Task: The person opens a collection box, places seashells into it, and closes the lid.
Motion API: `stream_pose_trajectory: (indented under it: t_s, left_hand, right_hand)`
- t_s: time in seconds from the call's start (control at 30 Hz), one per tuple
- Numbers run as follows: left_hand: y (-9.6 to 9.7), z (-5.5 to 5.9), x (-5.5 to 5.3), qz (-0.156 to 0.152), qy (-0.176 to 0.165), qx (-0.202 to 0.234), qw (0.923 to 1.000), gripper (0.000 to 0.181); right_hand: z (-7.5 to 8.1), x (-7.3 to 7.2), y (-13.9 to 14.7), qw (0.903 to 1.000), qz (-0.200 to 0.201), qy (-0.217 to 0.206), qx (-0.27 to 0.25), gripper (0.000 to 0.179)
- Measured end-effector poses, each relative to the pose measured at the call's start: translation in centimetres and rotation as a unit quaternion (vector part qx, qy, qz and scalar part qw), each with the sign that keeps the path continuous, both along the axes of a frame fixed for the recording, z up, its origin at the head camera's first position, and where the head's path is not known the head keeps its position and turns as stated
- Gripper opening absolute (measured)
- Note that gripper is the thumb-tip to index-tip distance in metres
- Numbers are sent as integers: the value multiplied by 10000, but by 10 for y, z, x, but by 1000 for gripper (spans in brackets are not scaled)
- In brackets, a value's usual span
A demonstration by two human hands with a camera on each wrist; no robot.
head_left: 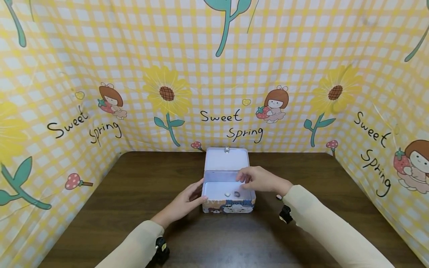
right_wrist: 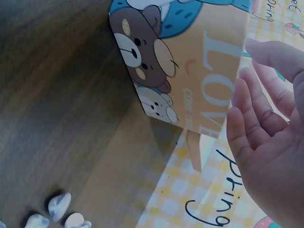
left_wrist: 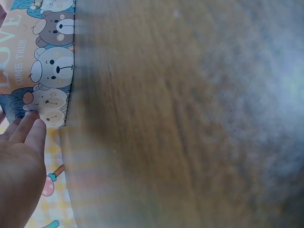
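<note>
A tin box with printed bears stands on the table, its lid raised at the back. Two small stone-like pieces lie inside, one whitish and one greyish. My left hand rests against the box's left side, thumb at the front corner; straight fingers touch the printed wall in the left wrist view. Over the right part of the box hovers my right hand. Its fingers are loosely bent, thumb apart, and nothing shows between them in the right wrist view.
Several whitish stone-like pieces lie on the brown table to the right of the box, mostly hidden behind the right wrist in the head view. A yellow checked cloth hangs behind the table and along both sides.
</note>
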State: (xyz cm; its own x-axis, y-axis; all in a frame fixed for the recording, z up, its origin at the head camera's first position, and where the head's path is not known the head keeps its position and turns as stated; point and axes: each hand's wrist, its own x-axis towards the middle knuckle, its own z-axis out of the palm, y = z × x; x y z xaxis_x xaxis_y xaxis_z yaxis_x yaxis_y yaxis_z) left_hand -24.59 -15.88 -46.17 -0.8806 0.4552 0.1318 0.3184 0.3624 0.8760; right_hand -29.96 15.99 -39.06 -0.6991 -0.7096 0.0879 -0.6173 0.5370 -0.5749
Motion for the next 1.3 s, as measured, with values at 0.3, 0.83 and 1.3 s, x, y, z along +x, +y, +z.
stream_pose_trajectory:
  t_s: [0.3,0.83,1.3]
  left_hand:
    - [-1,0,1,-4,49,-14,10000,72]
    - [0,0,1,-118,47,114,9999,72]
    - [-1,-3,-1,-142,38,203,9997,71]
  right_hand:
    - [7,1,12,9998,-75,174,-63,16]
    - [2,1,50,9987,-470,174,-91,15]
    - [-21,1,97,9935,-1135,-95,6,15]
